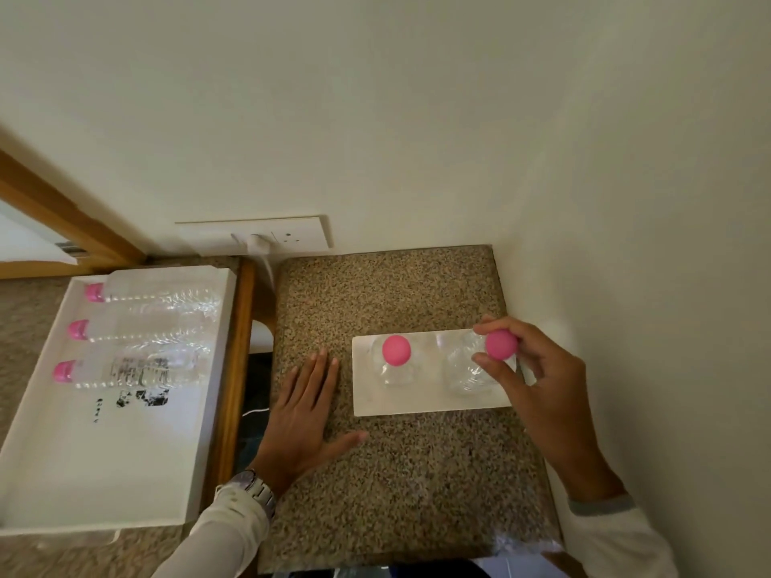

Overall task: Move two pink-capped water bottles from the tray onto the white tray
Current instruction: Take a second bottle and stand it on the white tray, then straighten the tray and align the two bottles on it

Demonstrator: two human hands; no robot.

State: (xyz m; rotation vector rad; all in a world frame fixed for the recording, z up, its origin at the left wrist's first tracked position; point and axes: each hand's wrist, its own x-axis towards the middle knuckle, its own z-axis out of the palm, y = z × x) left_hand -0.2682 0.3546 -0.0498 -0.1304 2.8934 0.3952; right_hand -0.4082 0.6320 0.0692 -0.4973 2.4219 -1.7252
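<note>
1. Broadly, the speckled table point(396, 473) carries the white tray point(429, 404); a larger tray point(125, 452) lies well to that white tray's left, with three bottles lying flat in it.
2. On the white tray's left half one pink-capped bottle point(396, 349) stands upright, untouched.
3. On its right half the second bottle point(501, 345) stands upright, long axis vertical, directly under the right hand point(542, 381), whose grip pinches the cap.
4. Left of the white tray, the left hand point(302, 415) rests flat and open, holding nothing.

Black print on the nearest lying bottle point(125, 371) and tray point(104, 452), too blurred to read.
</note>
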